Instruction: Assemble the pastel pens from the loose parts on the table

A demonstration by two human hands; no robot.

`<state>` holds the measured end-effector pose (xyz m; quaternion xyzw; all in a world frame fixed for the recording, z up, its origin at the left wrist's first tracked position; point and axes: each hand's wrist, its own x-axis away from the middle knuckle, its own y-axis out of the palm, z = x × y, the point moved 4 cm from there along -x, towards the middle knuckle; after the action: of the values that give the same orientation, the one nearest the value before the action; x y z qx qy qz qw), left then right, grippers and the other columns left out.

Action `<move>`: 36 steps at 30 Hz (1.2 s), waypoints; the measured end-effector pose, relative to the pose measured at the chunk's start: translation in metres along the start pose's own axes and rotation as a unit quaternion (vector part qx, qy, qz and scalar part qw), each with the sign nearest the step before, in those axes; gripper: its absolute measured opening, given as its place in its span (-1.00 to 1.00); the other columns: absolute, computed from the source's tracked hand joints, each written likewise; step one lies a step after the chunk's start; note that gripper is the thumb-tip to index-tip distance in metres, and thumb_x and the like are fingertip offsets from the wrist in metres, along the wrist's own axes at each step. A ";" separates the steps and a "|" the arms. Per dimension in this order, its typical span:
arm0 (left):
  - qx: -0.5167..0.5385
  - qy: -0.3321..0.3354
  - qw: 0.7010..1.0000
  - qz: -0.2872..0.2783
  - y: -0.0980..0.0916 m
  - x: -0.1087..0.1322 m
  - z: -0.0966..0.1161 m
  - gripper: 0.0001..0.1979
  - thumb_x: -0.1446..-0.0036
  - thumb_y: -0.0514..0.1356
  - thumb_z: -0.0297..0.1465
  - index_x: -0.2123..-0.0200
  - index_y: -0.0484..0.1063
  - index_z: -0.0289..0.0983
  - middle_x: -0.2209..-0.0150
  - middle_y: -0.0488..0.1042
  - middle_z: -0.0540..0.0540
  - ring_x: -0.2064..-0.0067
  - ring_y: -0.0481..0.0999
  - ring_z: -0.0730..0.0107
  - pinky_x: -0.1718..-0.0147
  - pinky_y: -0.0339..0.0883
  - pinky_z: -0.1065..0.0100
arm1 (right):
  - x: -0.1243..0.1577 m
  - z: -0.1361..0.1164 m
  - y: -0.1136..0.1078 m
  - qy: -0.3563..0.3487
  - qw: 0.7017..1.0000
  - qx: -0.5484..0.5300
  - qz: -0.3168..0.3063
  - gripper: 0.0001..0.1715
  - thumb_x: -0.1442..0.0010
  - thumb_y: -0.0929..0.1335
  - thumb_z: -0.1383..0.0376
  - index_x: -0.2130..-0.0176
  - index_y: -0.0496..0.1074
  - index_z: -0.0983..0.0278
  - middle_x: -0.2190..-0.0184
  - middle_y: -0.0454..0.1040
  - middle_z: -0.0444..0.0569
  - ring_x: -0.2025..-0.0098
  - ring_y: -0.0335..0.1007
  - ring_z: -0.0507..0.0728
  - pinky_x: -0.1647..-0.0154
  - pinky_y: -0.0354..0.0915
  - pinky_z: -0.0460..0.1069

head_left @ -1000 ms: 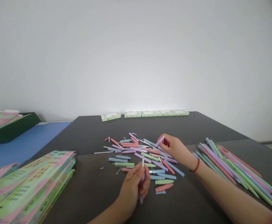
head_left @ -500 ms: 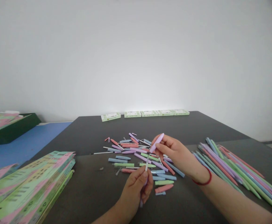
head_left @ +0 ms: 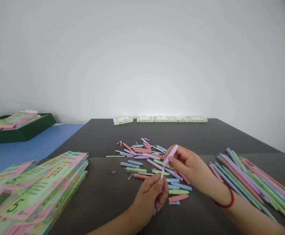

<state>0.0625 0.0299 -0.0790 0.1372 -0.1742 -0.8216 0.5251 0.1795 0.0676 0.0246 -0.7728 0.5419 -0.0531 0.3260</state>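
Observation:
My left hand [head_left: 150, 199] is closed round a pen body, with a thin clear and white refill [head_left: 162, 174] sticking up from its fingers. Between the thumb and fingers of my right hand [head_left: 187, 164] is a tapered purple pen barrel [head_left: 171, 155], tilted, its lower end at the tip of the refill. Behind and beside both hands lies a loose pile of pen parts in purple, blue, green and red, among them a blue piece [head_left: 130, 164] and a red tapered piece [head_left: 178, 197]. The lower part of the held pen is mostly hidden by my left hand.
Long pens [head_left: 245, 179] in several colours lie bundled at the right. Printed flat boxes [head_left: 32, 192] are stacked at the left front. A green tray [head_left: 22, 133] with more packaging stands on a blue surface. Small green and white boxes [head_left: 163, 119] line the far edge of the black table [head_left: 103, 137].
The purple barrel has come down onto the refill's tip; before, the two were apart. The view has shifted slightly, so the table's contents appear further right, with more of the left stack showing.

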 end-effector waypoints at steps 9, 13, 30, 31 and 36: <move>-0.105 0.070 0.992 0.025 -0.003 0.008 0.015 -0.76 -0.25 0.05 -0.20 0.30 0.26 -0.27 0.57 0.11 0.13 0.59 0.02 0.56 0.62 -0.08 0.50 | 0.005 0.010 0.014 0.020 0.995 0.007 -0.093 -0.89 -0.21 0.26 0.29 0.37 0.31 0.24 0.52 0.28 -0.18 0.48 0.17 0.02 0.48 0.10 -0.10; -0.181 0.096 0.978 0.045 -0.004 0.012 0.023 -0.81 -0.30 0.00 -0.26 0.22 0.27 -0.26 0.47 0.17 0.07 0.48 0.12 0.49 0.48 0.07 0.46 | 0.008 0.012 0.026 0.026 0.993 -0.020 -0.109 -0.92 -0.18 0.27 0.34 0.38 0.30 0.25 0.51 0.26 -0.19 0.48 0.14 0.01 0.47 0.10 -0.11; -0.496 0.091 0.861 0.065 -0.001 0.013 0.034 -0.87 -0.25 -0.04 -0.50 0.13 0.13 -0.21 0.26 0.45 -0.07 0.26 0.45 0.26 0.29 0.13 0.34 | 0.010 0.018 0.029 0.100 0.974 0.037 -0.201 -0.72 -0.19 0.26 0.26 0.52 0.32 0.26 0.66 0.25 -0.21 0.62 0.12 -0.01 0.60 0.02 -0.11; -0.527 0.091 0.842 0.068 -0.001 0.013 0.036 -0.89 -0.25 -0.05 -0.49 0.15 0.14 -0.21 0.28 0.46 -0.07 0.30 0.45 0.24 0.32 0.11 0.34 | 0.010 0.020 0.029 0.095 0.972 0.045 -0.211 -0.67 -0.21 0.24 0.23 0.55 0.31 0.27 0.67 0.23 -0.21 0.63 0.09 -0.02 0.61 -0.01 -0.11; -0.627 0.074 0.771 0.081 0.001 0.012 0.043 -0.90 -0.23 -0.03 -0.49 0.20 0.19 -0.22 0.38 0.47 -0.07 0.41 0.45 0.21 0.40 0.04 0.32 | 0.006 0.024 0.013 0.049 0.982 0.070 -0.170 -0.85 -0.10 0.38 0.24 0.30 0.36 0.23 0.51 0.35 -0.20 0.50 0.21 0.02 0.53 0.05 -0.12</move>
<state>0.0403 0.0249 -0.0403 -0.1762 0.4087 -0.6904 0.5703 0.1823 0.0710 -0.0032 -0.8252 0.4132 -0.1833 0.3387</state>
